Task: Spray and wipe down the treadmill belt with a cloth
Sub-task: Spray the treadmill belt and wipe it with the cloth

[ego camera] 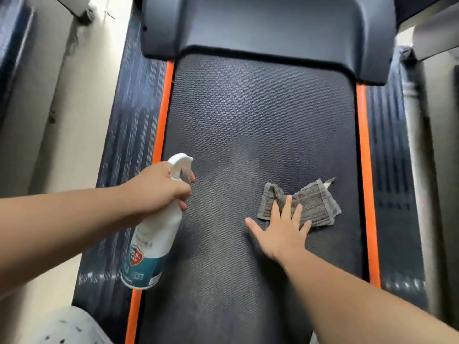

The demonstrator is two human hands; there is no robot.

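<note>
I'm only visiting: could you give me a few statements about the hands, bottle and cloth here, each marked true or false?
1. The left hand holds the white plastic spray bottle with a teal label. True.
2. The grey woven cloth lies on the floor. False: it lies on the dark textured treadmill belt.
3. The right hand, fingers spread, touches the cloth. True.
4. The belt's side strips are green. False: the side strips are orange.
</note>
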